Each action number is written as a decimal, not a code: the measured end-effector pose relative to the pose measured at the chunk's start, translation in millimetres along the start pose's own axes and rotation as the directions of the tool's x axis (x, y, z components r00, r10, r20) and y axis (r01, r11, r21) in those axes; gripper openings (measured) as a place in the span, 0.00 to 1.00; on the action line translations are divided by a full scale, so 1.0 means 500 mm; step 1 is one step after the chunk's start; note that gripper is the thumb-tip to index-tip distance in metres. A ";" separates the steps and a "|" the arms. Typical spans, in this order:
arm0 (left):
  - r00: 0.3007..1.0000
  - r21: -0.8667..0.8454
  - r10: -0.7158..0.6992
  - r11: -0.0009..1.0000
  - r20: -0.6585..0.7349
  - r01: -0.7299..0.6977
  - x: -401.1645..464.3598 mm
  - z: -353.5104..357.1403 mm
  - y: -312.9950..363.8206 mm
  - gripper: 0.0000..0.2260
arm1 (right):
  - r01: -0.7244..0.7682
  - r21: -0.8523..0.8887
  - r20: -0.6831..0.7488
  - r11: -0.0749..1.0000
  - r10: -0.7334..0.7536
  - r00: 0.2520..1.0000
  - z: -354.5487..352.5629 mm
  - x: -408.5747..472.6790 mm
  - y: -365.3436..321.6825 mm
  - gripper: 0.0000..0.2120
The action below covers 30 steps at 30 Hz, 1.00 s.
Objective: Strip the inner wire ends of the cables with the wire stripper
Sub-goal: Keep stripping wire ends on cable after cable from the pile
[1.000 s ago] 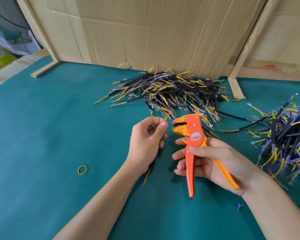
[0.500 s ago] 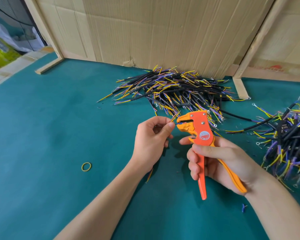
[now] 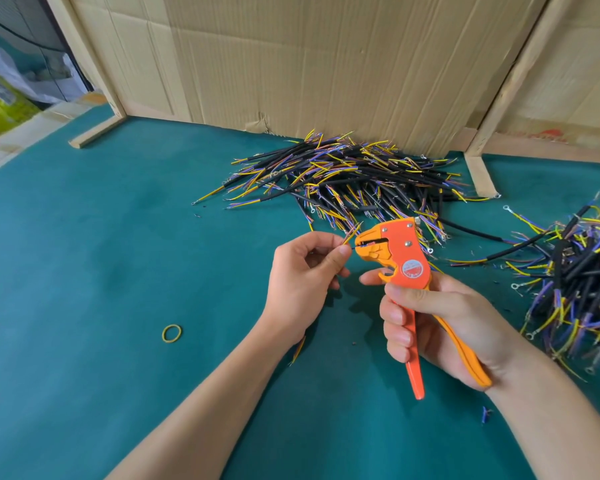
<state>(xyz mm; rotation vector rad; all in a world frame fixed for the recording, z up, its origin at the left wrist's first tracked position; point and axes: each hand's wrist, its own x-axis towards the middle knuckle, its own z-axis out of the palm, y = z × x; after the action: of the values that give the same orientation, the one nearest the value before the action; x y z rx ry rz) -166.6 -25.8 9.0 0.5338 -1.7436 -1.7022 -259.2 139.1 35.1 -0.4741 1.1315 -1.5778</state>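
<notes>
Your left hand (image 3: 300, 271) pinches one cable's inner wire (image 3: 350, 235), feeding its tip into the mouth of the wire stripper (image 3: 409, 268) over the tabletop (image 3: 101, 271). Your right hand (image 3: 440, 323) wraps the handles; next, squeeze firmly and draw the insulation off.

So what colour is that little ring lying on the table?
Yellow. The rubber band shows plainly in the head view, on the green table.

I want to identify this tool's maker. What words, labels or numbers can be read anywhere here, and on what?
Round red sticker on the wire stripper: print too small and blurred to read.
Red print on the cardboard at right: blurred, unreadable.
Yellow-green package at far left: markings unreadable.
Nothing else legible.
</notes>
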 end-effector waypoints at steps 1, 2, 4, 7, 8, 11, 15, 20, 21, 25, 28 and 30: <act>1.000 -0.010 -0.006 1.000 0.008 0.006 0.001 -0.001 -0.001 0.02 | 0.002 0.003 -0.002 1.000 -0.002 1.000 0.001 0.000 0.000 0.19; 1.000 -0.020 -0.015 1.000 0.017 0.015 0.002 -0.002 -0.001 0.02 | 0.006 0.004 -0.007 1.000 -0.005 1.000 0.002 -0.001 0.000 0.19; 0.999 -0.040 -0.031 0.999 0.036 0.033 0.004 -0.004 -0.002 0.01 | 0.014 -0.001 -0.022 1.000 -0.014 1.000 0.005 -0.003 0.000 0.19; 0.996 -0.080 -0.060 0.995 0.061 0.065 0.005 -0.005 -0.002 0.02 | 0.045 -0.002 -0.075 0.999 -0.045 0.996 0.011 0.001 0.003 0.23; 0.995 -0.098 -0.073 0.992 0.066 0.079 0.005 -0.005 -0.002 0.03 | 0.062 -0.001 -0.106 0.998 -0.062 0.992 0.012 0.003 0.003 0.24; 0.993 -0.120 -0.104 0.987 0.057 0.110 0.006 -0.005 -0.002 0.06 | 0.064 -0.006 -0.121 0.998 -0.065 0.991 0.012 0.006 0.005 0.25; 0.992 -0.125 -0.120 0.984 0.048 0.125 0.005 -0.005 0.004 0.08 | 0.028 0.041 -0.051 0.999 -0.026 0.998 0.010 0.003 0.002 0.20; 0.989 -0.185 -0.141 0.972 0.042 0.146 0.007 -0.005 0.017 0.09 | 0.053 0.105 -0.072 0.993 -0.046 0.996 0.003 0.006 0.002 0.24; 0.989 -0.191 -0.145 0.970 0.042 0.150 0.007 -0.005 0.019 0.09 | 0.050 0.108 -0.067 0.993 -0.043 0.997 0.002 0.006 0.002 0.25; 0.987 -0.198 -0.155 0.967 0.029 0.158 0.009 -0.007 0.020 0.10 | 0.023 0.089 -0.030 0.996 -0.020 0.999 -0.001 -0.001 0.004 0.29; 0.989 -0.142 -0.147 0.979 0.003 0.146 0.009 -0.008 0.017 0.11 | 0.031 0.091 0.004 0.995 -0.031 0.999 -0.003 -0.006 0.002 0.29; 0.994 -0.046 -0.105 0.994 -0.021 0.104 0.006 -0.005 0.012 0.11 | 0.030 0.103 0.024 0.994 -0.032 0.999 -0.006 -0.008 -0.002 0.29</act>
<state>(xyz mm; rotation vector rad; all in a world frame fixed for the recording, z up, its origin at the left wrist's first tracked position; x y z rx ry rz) -166.1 -29.2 15.1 0.6323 -1.6839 -1.7956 -260.5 144.1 35.5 -0.4441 1.0224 -1.6439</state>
